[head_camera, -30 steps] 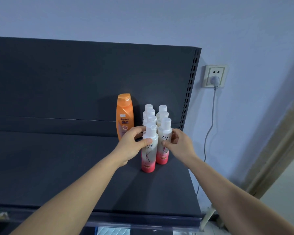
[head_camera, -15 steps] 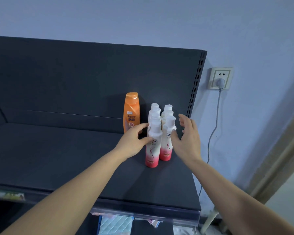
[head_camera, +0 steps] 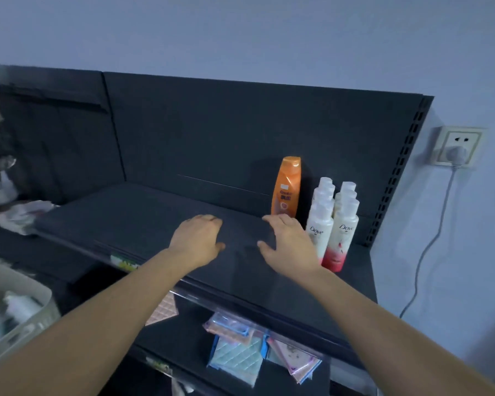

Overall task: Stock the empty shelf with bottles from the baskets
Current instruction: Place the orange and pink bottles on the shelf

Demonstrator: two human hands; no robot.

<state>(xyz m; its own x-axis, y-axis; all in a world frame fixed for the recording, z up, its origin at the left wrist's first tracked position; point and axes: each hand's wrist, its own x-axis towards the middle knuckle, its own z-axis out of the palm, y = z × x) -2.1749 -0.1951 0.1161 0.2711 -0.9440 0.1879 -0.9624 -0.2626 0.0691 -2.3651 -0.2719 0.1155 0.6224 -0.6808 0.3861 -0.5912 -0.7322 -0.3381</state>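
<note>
Both hands have left the bottles (head_camera: 330,224); left hand (head_camera: 196,241) and right hand (head_camera: 289,244) hover empty, fingers apart; shelf (head_camera: 143,212) mostly bare beyond its right end; basket (head_camera: 17,315) awaits.

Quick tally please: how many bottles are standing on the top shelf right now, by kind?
Orange bottle: 1
White Dove bottles with pink bases: about 8, in two rows; the rear ones show only their caps
Total: about 9

"Dove" reads on the two front white-and-pink bottles (head_camera: 329,235); the orange bottle's (head_camera: 287,187) label is illegible.
</note>
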